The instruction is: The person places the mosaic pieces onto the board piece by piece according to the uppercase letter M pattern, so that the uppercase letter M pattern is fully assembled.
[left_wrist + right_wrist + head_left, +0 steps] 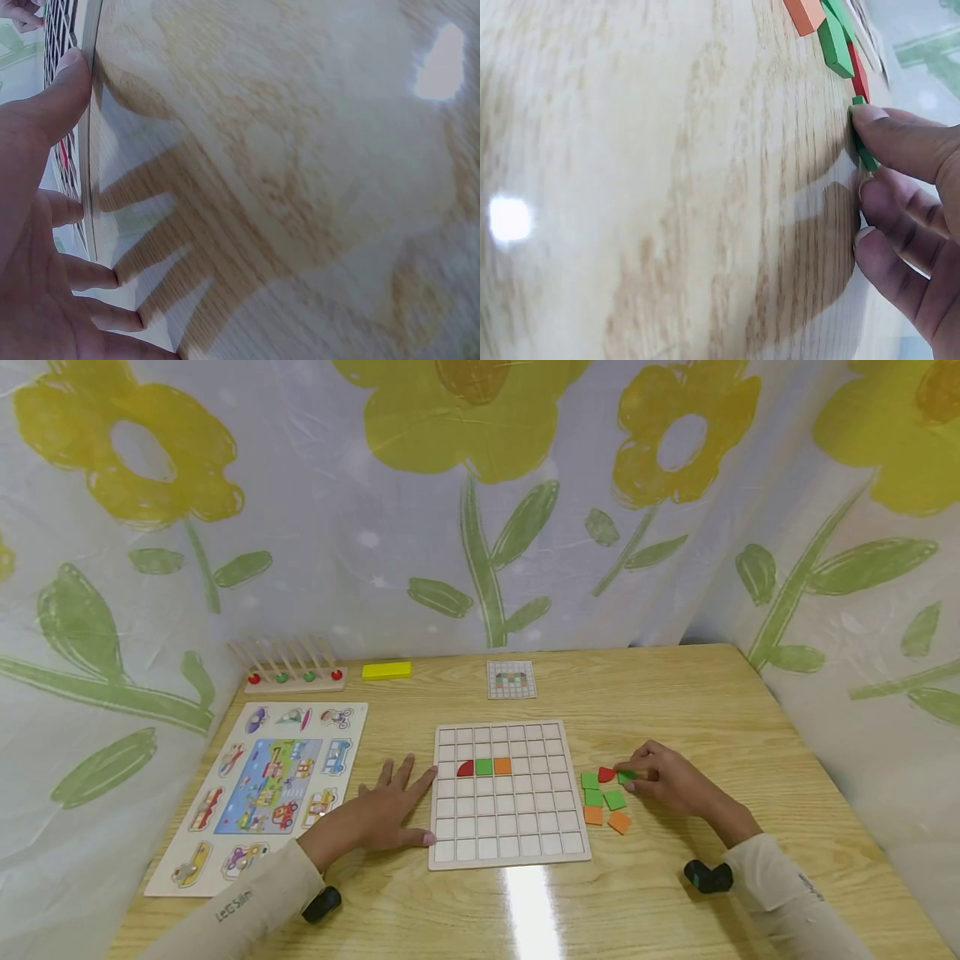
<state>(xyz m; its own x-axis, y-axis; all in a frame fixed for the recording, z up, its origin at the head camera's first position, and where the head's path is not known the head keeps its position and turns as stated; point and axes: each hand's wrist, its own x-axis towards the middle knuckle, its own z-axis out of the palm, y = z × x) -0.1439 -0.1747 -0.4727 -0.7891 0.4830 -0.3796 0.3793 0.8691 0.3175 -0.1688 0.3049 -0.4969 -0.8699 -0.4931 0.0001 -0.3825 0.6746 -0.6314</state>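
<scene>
A wooden grid board [510,861] lies flat on the table. In one of its upper rows sit a red quarter-round tile [467,768], a green square tile [483,767] and an orange square tile [502,766]. My left hand [392,814] is spread out, its thumb and index fingertip touching the board's left edge. Right of the board, my right hand [667,777] pinches a green tile [866,146] between thumb and fingers, at table level. Beside it lie another red tile [606,775], several green tiles [593,797] and orange tiles [619,822].
A picture puzzle board [180,852] lies at the left. Behind it stand a peg rack with beads [296,684] and a yellow block [387,672]. A small pattern card [512,692] lies beyond the grid board. A flower-printed curtain [360,577] borders the table's back.
</scene>
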